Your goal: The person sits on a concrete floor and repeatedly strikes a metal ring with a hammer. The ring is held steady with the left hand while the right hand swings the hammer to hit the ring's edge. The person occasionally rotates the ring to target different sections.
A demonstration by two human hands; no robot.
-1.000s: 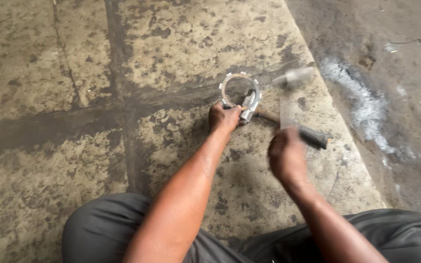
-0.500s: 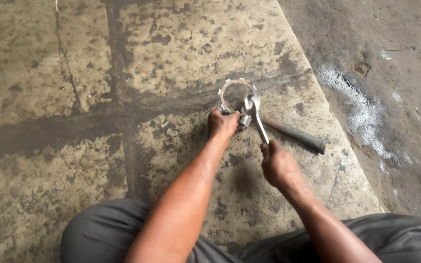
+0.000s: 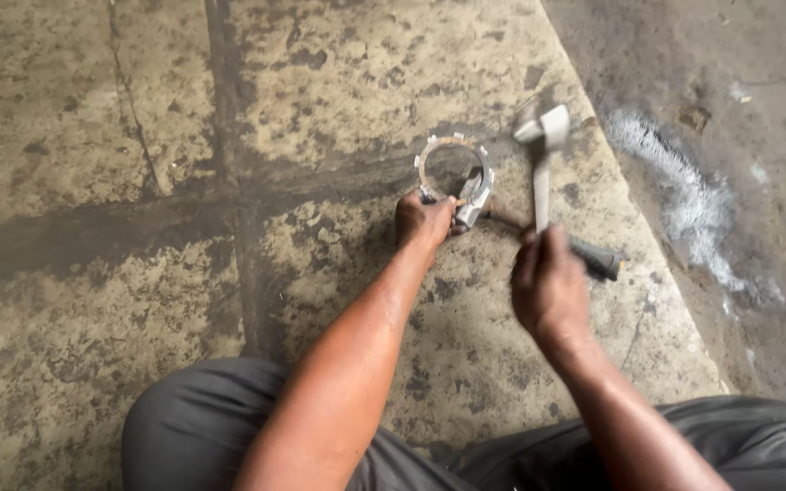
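Note:
A notched metal ring (image 3: 452,164) lies on the stained concrete floor (image 3: 338,82). My left hand (image 3: 423,220) grips its near edge, pinning it together with a small metal piece (image 3: 473,195) at the ring's right side. My right hand (image 3: 548,286) is closed on the handle of a hammer (image 3: 542,150), raised with its blurred head to the right of the ring. A dark rod (image 3: 584,255) lies on the floor from the ring toward the right, partly under my right hand.
The concrete slab ends at an edge (image 3: 648,227) running diagonally on the right, with darker, lower ground and a white powdery streak (image 3: 684,200) beyond. My knees in grey trousers (image 3: 202,427) frame the bottom of the view.
The hammer was up a second ago, came down onto the ring's right side half a second ago, and is raised again now. My left hand has stayed on the ring.

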